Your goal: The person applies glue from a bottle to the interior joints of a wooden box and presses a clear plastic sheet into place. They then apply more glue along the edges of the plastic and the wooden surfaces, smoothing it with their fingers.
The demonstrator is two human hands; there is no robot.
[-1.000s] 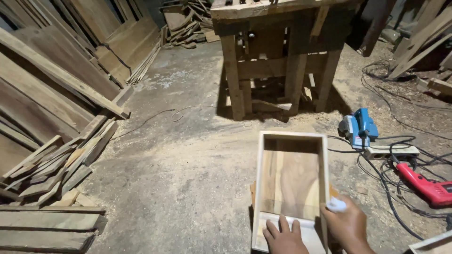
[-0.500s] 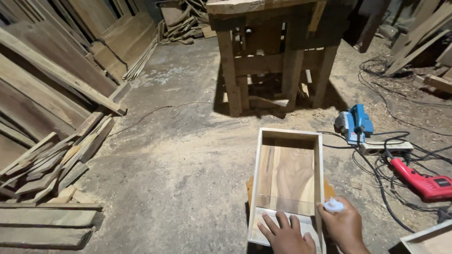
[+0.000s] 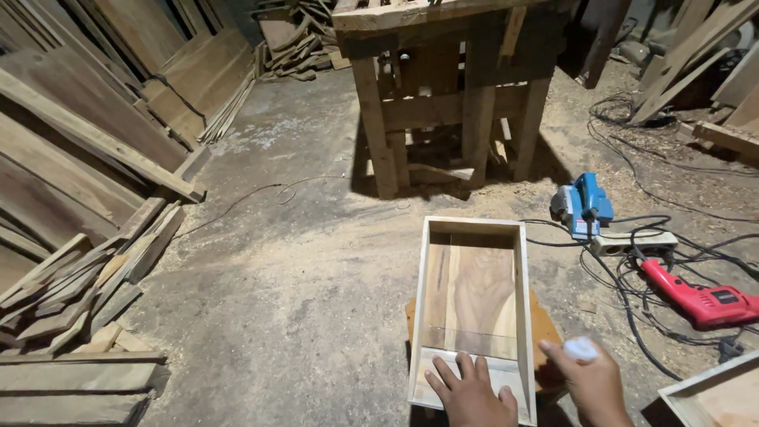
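**Two hands on an open wooden box**

Two hands work at the near end of a shallow wooden box [image 3: 473,304], which lies open side up on a low brown stand [image 3: 545,328] on the dusty floor [image 3: 316,277]. The left hand [image 3: 473,395] lies flat inside the box, fingers [image 3: 462,368] spread and pressed to the pale bottom board. The right hand [image 3: 589,383] rests at the right wall of the box, fingers pinching a small white wad [image 3: 581,349], cloth or paper; which of the two is unclear.

If the wad is for rubbing the wood, as it seems, the flat left palm should bear down so that the box cannot slide on its small stand. The strokes are best kept along the grain and carried right into the corners, where the walls meet the floor of the box.

Just beyond the box to the right lie a blue planer [image 3: 583,204], a white power strip [image 3: 635,242] and a red drill [image 3: 704,299] among black cables. A heavy workbench [image 3: 443,87] stands further off. Planks [image 3: 87,261] are stacked along the left side. The corner of another box [image 3: 715,395] shows at the lower right.
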